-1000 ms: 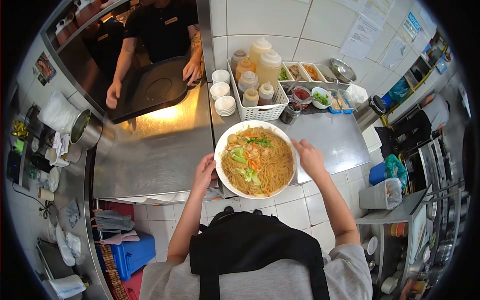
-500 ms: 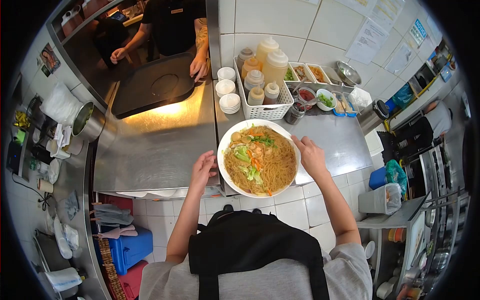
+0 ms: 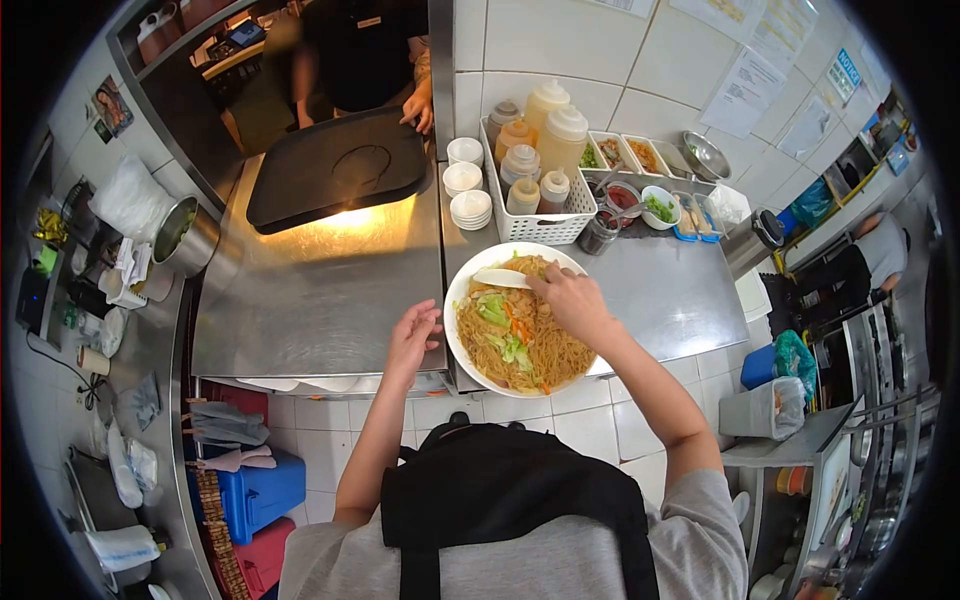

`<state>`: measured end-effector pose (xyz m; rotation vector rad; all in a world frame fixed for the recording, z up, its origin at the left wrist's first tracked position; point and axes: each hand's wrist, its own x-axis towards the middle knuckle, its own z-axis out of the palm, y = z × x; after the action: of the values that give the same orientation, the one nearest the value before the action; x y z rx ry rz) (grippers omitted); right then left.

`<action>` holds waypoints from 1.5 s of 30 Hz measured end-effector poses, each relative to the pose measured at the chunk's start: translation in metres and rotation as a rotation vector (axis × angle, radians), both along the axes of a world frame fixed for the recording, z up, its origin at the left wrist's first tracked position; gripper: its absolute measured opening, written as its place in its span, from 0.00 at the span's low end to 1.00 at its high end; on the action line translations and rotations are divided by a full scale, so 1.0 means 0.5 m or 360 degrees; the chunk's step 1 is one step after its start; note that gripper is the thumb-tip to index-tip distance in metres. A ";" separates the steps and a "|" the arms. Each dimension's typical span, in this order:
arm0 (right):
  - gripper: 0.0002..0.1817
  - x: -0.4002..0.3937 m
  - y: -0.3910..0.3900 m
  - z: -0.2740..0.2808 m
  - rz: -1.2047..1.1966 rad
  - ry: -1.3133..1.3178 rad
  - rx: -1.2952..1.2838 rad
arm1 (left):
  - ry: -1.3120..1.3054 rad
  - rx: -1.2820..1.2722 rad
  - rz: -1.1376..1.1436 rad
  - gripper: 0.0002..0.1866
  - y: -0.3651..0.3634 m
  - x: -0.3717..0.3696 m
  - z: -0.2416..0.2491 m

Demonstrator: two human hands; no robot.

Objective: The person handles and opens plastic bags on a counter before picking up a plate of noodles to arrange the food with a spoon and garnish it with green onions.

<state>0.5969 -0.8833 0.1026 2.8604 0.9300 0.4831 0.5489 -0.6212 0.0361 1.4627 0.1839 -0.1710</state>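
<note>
A round white plate [image 3: 455, 350] heaped with thin noodles [image 3: 555, 345], cabbage and carrot strips sits at the counter's front edge. In my right hand [image 3: 574, 302] is a white spoon [image 3: 503, 279], its bowl pointing left over the upper part of the noodles. The fingers are closed round its handle and hide part of the food. My left hand [image 3: 412, 338] is beside the plate's left rim, fingers apart and slightly curled, holding nothing.
Behind the plate stand a white basket [image 3: 556, 228] of squeeze bottles, stacked white cups [image 3: 470, 209] and a bowl of chopped greens [image 3: 660, 207]. Across the pass, a person's hand [image 3: 418, 108] rests on a black tray [image 3: 335, 170]. A steel pot [image 3: 187, 238] stands at left.
My right hand has moved left from the plate's right rim to over the noodles, bringing the spoon across them. My left hand stays by the left rim. The co-worker's tray has shifted slightly.
</note>
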 end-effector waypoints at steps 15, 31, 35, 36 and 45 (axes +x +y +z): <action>0.24 -0.091 -0.182 -0.031 -0.0582 0.0443 0.0401 | 0.0385 -0.0090 -0.0471 0.16 -0.039 -0.023 -0.038; 0.26 -0.251 -0.164 -0.062 -0.0955 0.0457 0.0688 | 0.0599 -0.0735 -0.0616 0.17 -0.172 -0.115 -0.022; 0.27 -0.301 -0.085 -0.076 -0.0923 0.0588 0.0782 | 0.0599 -0.0736 -0.0622 0.16 -0.185 -0.119 -0.023; 0.28 -0.308 -0.072 -0.059 -0.0917 0.0626 0.0836 | 0.0608 -0.0709 -0.0627 0.16 -0.186 -0.121 -0.023; 0.28 -0.315 -0.064 -0.040 -0.1034 0.0589 0.0909 | 0.0645 -0.0718 -0.0644 0.16 -0.188 -0.123 -0.022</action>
<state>0.4395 -0.9155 0.0824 3.5764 -0.2088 0.1581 0.4872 -0.7150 0.0253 0.9872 0.1613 -0.7905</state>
